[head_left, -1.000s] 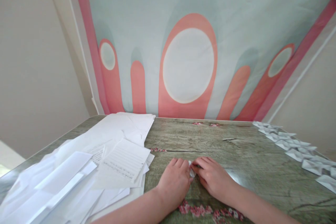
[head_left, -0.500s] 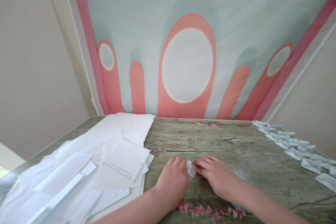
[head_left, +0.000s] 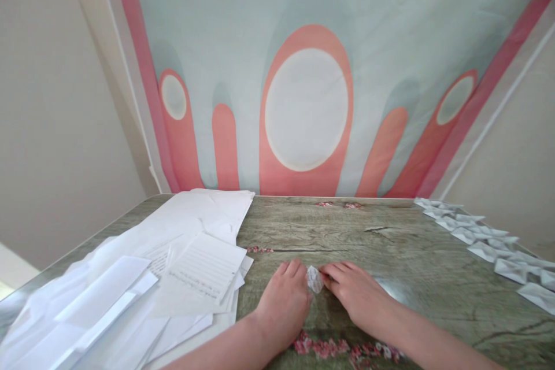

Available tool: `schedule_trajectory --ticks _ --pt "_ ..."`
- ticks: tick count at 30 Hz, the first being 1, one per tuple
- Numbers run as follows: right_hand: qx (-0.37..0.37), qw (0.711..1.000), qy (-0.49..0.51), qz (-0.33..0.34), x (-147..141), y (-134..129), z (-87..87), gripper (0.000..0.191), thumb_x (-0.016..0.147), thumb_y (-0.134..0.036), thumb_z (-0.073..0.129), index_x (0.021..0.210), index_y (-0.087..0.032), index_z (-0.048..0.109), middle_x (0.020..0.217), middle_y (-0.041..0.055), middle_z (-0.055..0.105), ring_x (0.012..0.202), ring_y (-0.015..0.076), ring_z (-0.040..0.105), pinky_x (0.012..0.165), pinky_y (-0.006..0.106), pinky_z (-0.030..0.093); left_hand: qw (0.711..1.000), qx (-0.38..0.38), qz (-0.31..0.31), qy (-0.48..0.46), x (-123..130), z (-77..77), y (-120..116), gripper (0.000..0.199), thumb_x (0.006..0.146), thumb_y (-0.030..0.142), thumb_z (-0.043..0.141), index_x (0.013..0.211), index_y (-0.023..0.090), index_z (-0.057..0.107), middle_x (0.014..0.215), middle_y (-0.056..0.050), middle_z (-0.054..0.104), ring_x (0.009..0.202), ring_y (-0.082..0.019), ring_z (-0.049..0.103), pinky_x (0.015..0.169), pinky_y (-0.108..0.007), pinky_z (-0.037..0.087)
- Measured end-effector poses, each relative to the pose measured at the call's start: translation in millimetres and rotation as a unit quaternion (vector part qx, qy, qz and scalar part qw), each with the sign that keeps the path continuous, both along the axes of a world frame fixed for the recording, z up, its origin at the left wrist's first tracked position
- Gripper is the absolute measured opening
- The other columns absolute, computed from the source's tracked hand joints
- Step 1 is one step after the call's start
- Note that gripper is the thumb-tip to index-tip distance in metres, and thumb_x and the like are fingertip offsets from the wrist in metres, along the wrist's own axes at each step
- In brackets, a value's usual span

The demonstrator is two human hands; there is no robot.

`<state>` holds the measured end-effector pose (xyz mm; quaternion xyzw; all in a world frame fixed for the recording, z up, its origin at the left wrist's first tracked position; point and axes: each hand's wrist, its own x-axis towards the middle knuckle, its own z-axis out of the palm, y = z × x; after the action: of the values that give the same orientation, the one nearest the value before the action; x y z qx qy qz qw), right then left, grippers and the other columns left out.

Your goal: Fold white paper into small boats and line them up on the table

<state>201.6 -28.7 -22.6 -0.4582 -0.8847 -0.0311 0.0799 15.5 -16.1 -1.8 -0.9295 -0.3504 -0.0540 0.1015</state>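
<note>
Right of the loose papers, a small folded paper is pinched by the left hand and right hand.

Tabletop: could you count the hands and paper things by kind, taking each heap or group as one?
Hands (left hand, right hand): 2
Small white piece between them: 1
Heap of loose papers: 1
Group of folded white pieces: 1
Total: 5

Single sheets overlap too much to count.

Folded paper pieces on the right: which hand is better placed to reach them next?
Right hand, probably: it sits nearer the folded paper pieces; the left hand is beyond the small white paper.
</note>
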Motion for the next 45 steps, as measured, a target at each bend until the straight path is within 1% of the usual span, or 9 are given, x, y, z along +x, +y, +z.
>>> schedule_trajectory --ticks 6,11,16,19,25,28,31,37,45 --pt "-0.031 0.998 0.049 0.002 12.9 1.6 3.6 0.03 0.088 -0.009 0.043 0.105 -0.019 0.065 0.11 0.008 0.063 0.101 0.0227 0.056 0.087 0.037 0.042 1.0 0.001 -0.005 -0.004 -0.7 -2.5 0.5 0.02 0.082 0.026 0.058 0.094 0.011 0.063 0.099 -0.011 0.06 0.1 -0.026 0.05 0.084 -0.037 0.041" --pt "-0.063 0.981 0.181 -0.03 15.6 7.0 -1.5 0.038 0.08 -0.001 0.041 0.097 -0.021 0.067 0.104 0.0042 0.063 0.099 0.0188 0.054 0.089 0.033 0.041 0.999 -0.022 -0.01 -0.023 -3.7 -2.5 2.6 0.021 0.084 0.025 0.055 0.097 0.011 0.063 0.099 -0.011 0.06 0.1 -0.026 0.051 0.084 -0.037 0.043" --pt "-0.059 0.95 0.291 -0.101 5.2 9.5 -11.3 0.01 0.083 -0.018 0.051 0.086 -0.019 0.061 0.09 0.0049 0.059 0.087 0.0194 0.055 0.078 0.033 0.044 0.996 -0.049 -0.026 -0.069 -8.2 -4.8 8.4 0.016 0.085 0.019 0.05 0.093 0.013 0.063 0.094 -0.009 0.059 0.097 -0.024 0.052 0.085 -0.036 0.043" --pt "-0.056 0.947 0.292 -0.122 0.0 8.7 -15.2 0.007 0.08 -0.026 0.059 0.084 -0.02 0.059 0.088 0.0045 0.056 0.085 0.0207 0.054 0.076 0.034 0.043 0.99 -0.072 -0.023 -0.118 -10.3 -8.7 13.3 0.013 0.084 0.02 0.052 0.085 0.016 0.064 0.089 -0.006 0.06 0.09 -0.022 0.055 0.081 -0.035 0.044" --pt "-0.069 0.935 0.32 -0.136 -1.4 10.4 -19.7 0.004 0.08 -0.023 0.059 0.078 -0.02 0.059 0.084 0.0027 0.056 0.084 0.019 0.053 0.076 0.032 0.042 0.958 -0.151 0.023 -0.243 -13.7 -18.0 25.4 0.007 0.079 0.025 0.062 0.082 0.022 0.068 0.085 -0.002 0.062 0.082 -0.018 0.057 0.076 -0.029 0.044" --pt "-0.069 0.929 0.337 -0.14 -1.7 11.3 -20.4 0.004 0.079 -0.023 0.06 0.076 -0.02 0.06 0.084 0.0023 0.056 0.084 0.0188 0.054 0.076 0.032 0.041 0.945 -0.166 0.05 -0.278 -15.0 -20.2 28.9 0.024 0.073 0.028 0.069 0.097 0.024 0.066 0.093 -0.003 0.062 0.09 -0.021 0.055 0.081 -0.032 0.042" --pt "-0.076 0.924 0.347 -0.138 -2.6 11.0 -19.9 0.005 0.079 -0.022 0.061 0.074 -0.02 0.061 0.083 0.002 0.057 0.083 0.0187 0.055 0.077 0.032 0.04 0.938 -0.173 0.059 -0.294 -15.3 -20.1 30.0 0.037 0.069 0.028 0.071 0.105 0.023 0.063 0.103 -0.004 0.059 0.099 -0.024 0.052 0.088 -0.037 0.038" --pt "-0.098 0.917 0.363 -0.134 -5.8 9.1 -15.8 0.005 0.077 -0.022 0.062 0.073 -0.021 0.063 0.082 0.0015 0.06 0.084 0.0187 0.056 0.079 0.033 0.039 0.923 -0.222 0.031 -0.311 -14.9 -18.6 30.9 0.023 0.069 0.024 0.071 0.091 0.024 0.066 0.101 -0.003 0.059 0.099 -0.022 0.052 0.091 -0.036 0.035" --pt "-0.109 0.915 0.369 -0.123 -7.1 5.8 -14.0 0.006 0.078 -0.025 0.061 0.074 -0.02 0.06 0.081 0.0004 0.061 0.081 0.0176 0.056 0.078 0.031 0.038 0.891 -0.291 0.035 -0.347 -15.1 -18.0 31.6 0.022 0.065 0.018 0.07 0.085 0.02 0.061 0.086 0.0 0.063 0.083 -0.018 0.056 0.08 -0.028 0.039"
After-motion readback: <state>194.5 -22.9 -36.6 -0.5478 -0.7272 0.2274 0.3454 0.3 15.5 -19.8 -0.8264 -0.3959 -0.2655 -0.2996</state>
